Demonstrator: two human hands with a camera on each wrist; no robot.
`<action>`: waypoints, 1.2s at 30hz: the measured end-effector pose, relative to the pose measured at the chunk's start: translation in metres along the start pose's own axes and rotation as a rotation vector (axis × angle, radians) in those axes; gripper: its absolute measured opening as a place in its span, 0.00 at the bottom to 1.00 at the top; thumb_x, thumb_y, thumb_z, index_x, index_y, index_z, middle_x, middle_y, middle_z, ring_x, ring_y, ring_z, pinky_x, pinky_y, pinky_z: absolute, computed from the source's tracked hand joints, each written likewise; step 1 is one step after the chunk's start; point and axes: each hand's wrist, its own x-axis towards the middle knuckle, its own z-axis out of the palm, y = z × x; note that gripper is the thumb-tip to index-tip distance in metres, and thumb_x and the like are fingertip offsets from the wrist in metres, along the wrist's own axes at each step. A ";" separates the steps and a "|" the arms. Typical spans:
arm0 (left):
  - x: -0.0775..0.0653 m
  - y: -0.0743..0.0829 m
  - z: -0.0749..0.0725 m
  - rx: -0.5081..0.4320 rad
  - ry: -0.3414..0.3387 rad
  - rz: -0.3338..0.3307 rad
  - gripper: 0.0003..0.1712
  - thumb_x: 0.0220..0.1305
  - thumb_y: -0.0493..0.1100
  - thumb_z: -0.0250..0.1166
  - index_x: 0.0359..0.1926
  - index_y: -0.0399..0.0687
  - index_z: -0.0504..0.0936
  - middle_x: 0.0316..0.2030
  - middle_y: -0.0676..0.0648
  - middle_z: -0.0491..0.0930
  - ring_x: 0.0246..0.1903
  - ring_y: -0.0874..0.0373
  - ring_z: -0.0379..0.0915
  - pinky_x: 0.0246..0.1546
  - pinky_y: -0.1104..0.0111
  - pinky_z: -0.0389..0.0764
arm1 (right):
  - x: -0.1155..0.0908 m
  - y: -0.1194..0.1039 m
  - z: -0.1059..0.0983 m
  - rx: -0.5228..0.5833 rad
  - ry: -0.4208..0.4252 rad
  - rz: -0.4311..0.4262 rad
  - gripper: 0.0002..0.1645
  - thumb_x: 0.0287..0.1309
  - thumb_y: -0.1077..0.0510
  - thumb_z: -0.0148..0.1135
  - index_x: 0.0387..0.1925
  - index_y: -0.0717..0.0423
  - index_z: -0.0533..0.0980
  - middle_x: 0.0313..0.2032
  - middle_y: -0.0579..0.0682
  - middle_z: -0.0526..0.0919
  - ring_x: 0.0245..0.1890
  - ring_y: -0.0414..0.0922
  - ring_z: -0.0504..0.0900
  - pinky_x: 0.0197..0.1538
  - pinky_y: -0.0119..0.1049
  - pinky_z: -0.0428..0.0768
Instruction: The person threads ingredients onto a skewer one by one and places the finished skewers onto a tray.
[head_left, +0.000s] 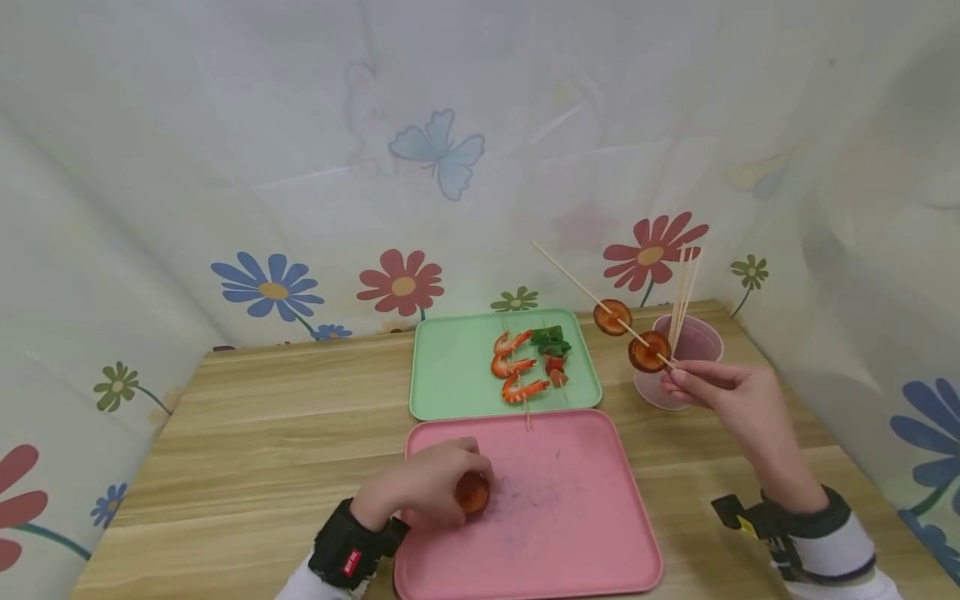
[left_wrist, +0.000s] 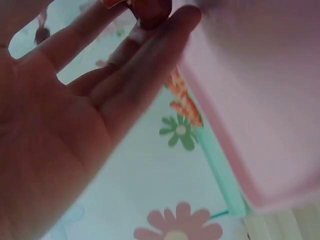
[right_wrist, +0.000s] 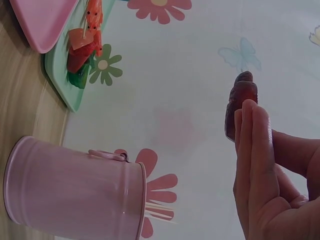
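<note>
My right hand [head_left: 731, 400] pinches a bamboo skewer [head_left: 564, 272] near its lower end, above the table's right side. Two round, dark-rimmed, mushroom-like slices [head_left: 649, 352] with orange centres are threaded on it, a little apart. The skewer slants up and to the left, its tip bare. Over the left part of the pink tray [head_left: 577, 533], my left hand [head_left: 431, 483] grips another round brown slice [head_left: 473, 493] between thumb and fingers. In the left wrist view, that brown slice [left_wrist: 150, 12] shows at the fingertips, partly cut off by the frame's top.
Behind the pink tray lies a green tray [head_left: 453, 367] bearing a skewer of shrimp [head_left: 513, 365] and one with green and red pieces [head_left: 553, 348]. A pink bucket [head_left: 705, 333] with several bare skewers [head_left: 684, 292] stands close behind my right hand. A flower-printed curtain [head_left: 322, 208] surrounds the wooden table [head_left: 300, 433].
</note>
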 end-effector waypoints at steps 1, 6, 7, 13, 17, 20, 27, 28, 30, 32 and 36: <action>0.000 -0.003 -0.001 -0.008 0.025 -0.003 0.27 0.36 0.37 0.76 0.43 0.56 0.82 0.36 0.58 0.71 0.35 0.66 0.68 0.35 0.77 0.72 | 0.000 -0.001 0.000 -0.017 0.006 0.005 0.22 0.58 0.57 0.64 0.48 0.72 0.77 0.28 0.38 0.87 0.32 0.36 0.86 0.37 0.29 0.82; 0.001 -0.008 -0.012 -0.076 0.223 -0.024 0.26 0.43 0.40 0.75 0.47 0.49 0.80 0.39 0.54 0.73 0.38 0.64 0.70 0.36 0.75 0.75 | -0.002 -0.007 0.003 -0.123 0.013 0.008 0.29 0.60 0.53 0.62 0.53 0.75 0.73 0.28 0.32 0.86 0.32 0.33 0.86 0.37 0.26 0.82; 0.002 -0.007 -0.015 -0.101 0.270 -0.030 0.25 0.44 0.40 0.75 0.47 0.48 0.79 0.40 0.53 0.74 0.37 0.63 0.71 0.35 0.74 0.76 | -0.002 -0.008 0.004 -0.137 0.013 0.010 0.29 0.61 0.53 0.62 0.53 0.75 0.73 0.28 0.32 0.85 0.33 0.33 0.86 0.38 0.25 0.81; 0.005 -0.001 -0.026 -0.335 0.424 -0.077 0.21 0.48 0.38 0.72 0.46 0.49 0.79 0.39 0.52 0.77 0.31 0.63 0.76 0.32 0.72 0.80 | -0.004 -0.017 0.012 -0.139 0.013 -0.040 0.29 0.59 0.52 0.63 0.52 0.74 0.74 0.27 0.32 0.86 0.32 0.33 0.86 0.38 0.24 0.81; 0.008 0.002 -0.029 -0.448 0.465 -0.095 0.28 0.48 0.37 0.72 0.53 0.51 0.76 0.45 0.53 0.77 0.34 0.61 0.77 0.36 0.67 0.81 | -0.006 -0.022 0.015 -0.142 0.015 -0.067 0.27 0.59 0.54 0.63 0.51 0.74 0.75 0.26 0.31 0.85 0.32 0.32 0.86 0.37 0.24 0.81; 0.010 0.002 -0.030 -0.499 0.531 -0.097 0.33 0.47 0.35 0.72 0.57 0.49 0.74 0.49 0.50 0.76 0.36 0.59 0.77 0.38 0.65 0.82 | -0.006 -0.025 0.017 -0.164 0.017 -0.068 0.26 0.59 0.54 0.63 0.50 0.72 0.76 0.27 0.30 0.85 0.32 0.32 0.85 0.37 0.24 0.81; 0.012 0.009 -0.043 -0.626 0.678 -0.071 0.34 0.47 0.32 0.73 0.57 0.44 0.73 0.51 0.45 0.75 0.38 0.55 0.77 0.39 0.72 0.80 | -0.009 -0.033 0.022 -0.146 0.018 -0.079 0.26 0.59 0.55 0.64 0.51 0.72 0.76 0.29 0.34 0.86 0.32 0.33 0.86 0.37 0.26 0.81; 0.011 0.013 -0.048 -0.649 0.691 -0.064 0.33 0.47 0.31 0.72 0.57 0.42 0.73 0.51 0.44 0.76 0.39 0.53 0.77 0.40 0.73 0.80 | -0.010 -0.033 0.023 -0.141 0.015 -0.088 0.26 0.59 0.55 0.64 0.51 0.73 0.76 0.29 0.34 0.86 0.32 0.34 0.86 0.37 0.28 0.82; 0.010 0.014 -0.053 -0.693 0.715 -0.036 0.32 0.48 0.30 0.72 0.55 0.43 0.72 0.50 0.43 0.77 0.40 0.52 0.77 0.41 0.73 0.80 | -0.011 -0.034 0.025 -0.130 0.007 -0.105 0.26 0.58 0.56 0.64 0.50 0.73 0.76 0.29 0.34 0.86 0.32 0.36 0.86 0.37 0.29 0.82; 0.009 0.015 -0.059 -0.743 0.734 -0.013 0.31 0.49 0.30 0.71 0.54 0.42 0.71 0.50 0.41 0.77 0.42 0.51 0.77 0.44 0.70 0.80 | -0.012 -0.035 0.027 -0.124 0.003 -0.119 0.26 0.57 0.55 0.65 0.50 0.73 0.76 0.28 0.33 0.86 0.32 0.37 0.87 0.37 0.31 0.82; 0.008 0.015 -0.066 -0.846 0.761 0.017 0.29 0.51 0.30 0.70 0.55 0.42 0.71 0.51 0.41 0.77 0.43 0.53 0.77 0.46 0.68 0.80 | -0.015 -0.040 0.030 -0.094 -0.005 -0.128 0.27 0.57 0.56 0.65 0.51 0.74 0.75 0.28 0.35 0.86 0.32 0.39 0.87 0.36 0.32 0.82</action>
